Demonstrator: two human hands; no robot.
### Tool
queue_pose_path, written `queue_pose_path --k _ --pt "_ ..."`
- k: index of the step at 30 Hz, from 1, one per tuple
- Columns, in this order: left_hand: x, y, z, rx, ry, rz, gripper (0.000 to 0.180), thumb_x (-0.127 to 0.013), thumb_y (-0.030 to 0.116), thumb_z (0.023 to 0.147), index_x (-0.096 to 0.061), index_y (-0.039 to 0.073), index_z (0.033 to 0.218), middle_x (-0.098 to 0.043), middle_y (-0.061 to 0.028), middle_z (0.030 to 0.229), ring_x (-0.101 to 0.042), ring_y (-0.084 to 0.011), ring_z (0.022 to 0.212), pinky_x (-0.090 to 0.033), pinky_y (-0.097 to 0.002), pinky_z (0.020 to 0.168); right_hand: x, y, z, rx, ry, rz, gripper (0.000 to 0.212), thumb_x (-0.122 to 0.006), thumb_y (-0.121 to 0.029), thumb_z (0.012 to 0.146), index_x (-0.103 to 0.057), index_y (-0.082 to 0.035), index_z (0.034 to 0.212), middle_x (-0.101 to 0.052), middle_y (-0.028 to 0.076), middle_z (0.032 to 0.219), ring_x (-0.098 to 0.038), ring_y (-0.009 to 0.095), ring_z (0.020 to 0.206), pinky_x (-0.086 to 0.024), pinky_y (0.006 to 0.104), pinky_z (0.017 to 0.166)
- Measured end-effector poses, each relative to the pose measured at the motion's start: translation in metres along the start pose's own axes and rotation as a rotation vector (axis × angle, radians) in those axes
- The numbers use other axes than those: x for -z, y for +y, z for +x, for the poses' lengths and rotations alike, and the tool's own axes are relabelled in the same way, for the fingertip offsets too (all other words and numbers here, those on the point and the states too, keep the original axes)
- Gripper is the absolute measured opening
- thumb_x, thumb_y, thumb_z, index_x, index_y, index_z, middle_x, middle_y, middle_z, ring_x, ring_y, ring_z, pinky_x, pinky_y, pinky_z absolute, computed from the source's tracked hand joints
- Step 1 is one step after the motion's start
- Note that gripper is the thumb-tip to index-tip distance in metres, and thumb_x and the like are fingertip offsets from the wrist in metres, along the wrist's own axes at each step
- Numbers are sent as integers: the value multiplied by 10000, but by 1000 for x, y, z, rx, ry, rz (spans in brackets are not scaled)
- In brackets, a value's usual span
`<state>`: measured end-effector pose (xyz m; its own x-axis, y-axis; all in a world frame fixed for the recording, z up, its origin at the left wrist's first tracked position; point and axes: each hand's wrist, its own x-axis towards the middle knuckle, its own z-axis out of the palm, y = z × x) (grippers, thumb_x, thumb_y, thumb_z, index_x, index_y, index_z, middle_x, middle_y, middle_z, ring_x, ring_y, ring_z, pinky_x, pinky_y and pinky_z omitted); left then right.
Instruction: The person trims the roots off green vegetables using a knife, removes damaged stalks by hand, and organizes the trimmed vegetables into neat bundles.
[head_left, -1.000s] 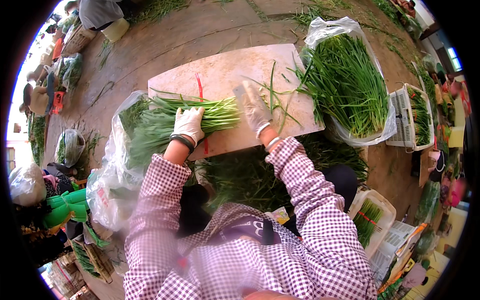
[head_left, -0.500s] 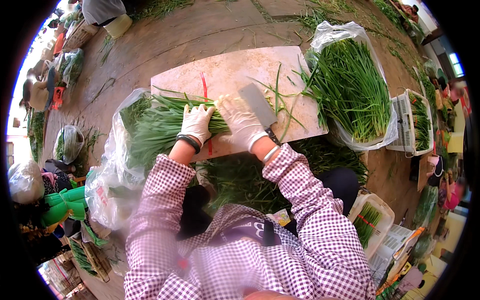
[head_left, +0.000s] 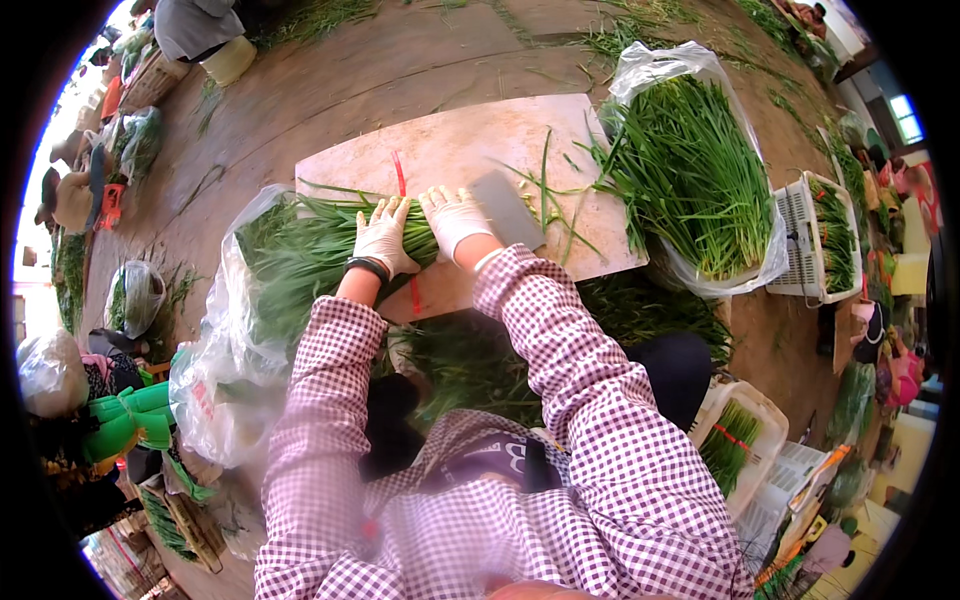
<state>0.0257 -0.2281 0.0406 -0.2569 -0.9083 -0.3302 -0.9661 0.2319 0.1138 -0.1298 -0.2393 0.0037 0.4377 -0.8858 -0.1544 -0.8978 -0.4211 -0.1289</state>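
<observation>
A thick bundle of garlic chives [head_left: 330, 235] lies across the left part of a pale board [head_left: 480, 130]. My gloved left hand [head_left: 386, 240] is clasped over the bundle near its stem end, thumb on the near side and fingers over the top. My gloved right hand [head_left: 457, 220] rests flat with fingers outstretched against the stem ends. Under the bundle runs a red tie [head_left: 399, 172], its two ends showing beyond and in front of it. A cleaver [head_left: 508, 208] lies on the board just right of my right hand; its handle is hidden behind my right wrist.
Loose chive leaves [head_left: 546, 185] are scattered on the board's right side. Beyond it stands a plastic-lined heap of chives [head_left: 690, 170], beside a white crate [head_left: 800, 240]. A clear plastic bag [head_left: 215, 390] lies at left. Cut greens [head_left: 470, 370] fill the space below the board.
My right hand has shifted slightly left and turned more upright against the stem ends, its forearm now covering the cleaver's handle. My left hand stays on the bundle.
</observation>
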Motion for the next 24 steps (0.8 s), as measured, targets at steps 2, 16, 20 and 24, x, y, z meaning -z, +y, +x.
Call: queue_pose_path --k 2,16,20,24 --pt "-1 1 5 -16 -3 -21 1168 -865 358 476 -263 112 1446 -299 -120 1487 -244 -278 1396 -187 -532 1123 -4 7 5 44 3 78 977 -830 -272 574 -338 -57 1391 -394 139 1419 -367 270 1324 -300 412 1076" --pt "-8 -4 -1 -60 104 -51 984 -841 336 503 -390 127 1353 -378 -116 1432 -302 -294 1363 -210 -574 1096 -9 6 8 68 -9 75 620 -639 -200 777 -407 -60 1334 -498 154 1320 -490 276 1208 -371 407 1016" --pt "-14 -4 10 -76 94 -41 959 -840 350 485 -425 128 1321 -442 -113 1371 -370 -284 1313 -218 -576 1081 -22 38 -18 -38 119 -156 703 -655 -173 756 -358 -65 1384 -504 164 1308 -521 269 1171 -392 388 989" --pt "-13 -4 3 -45 93 -74 993 -842 362 460 -416 140 1329 -456 -117 1337 -402 -284 1274 -221 -566 1075 39 76 -90 -58 -45 -155 409 -623 -184 776 -539 -69 1159 -630 136 1069 -606 287 1003 -481 418 834"
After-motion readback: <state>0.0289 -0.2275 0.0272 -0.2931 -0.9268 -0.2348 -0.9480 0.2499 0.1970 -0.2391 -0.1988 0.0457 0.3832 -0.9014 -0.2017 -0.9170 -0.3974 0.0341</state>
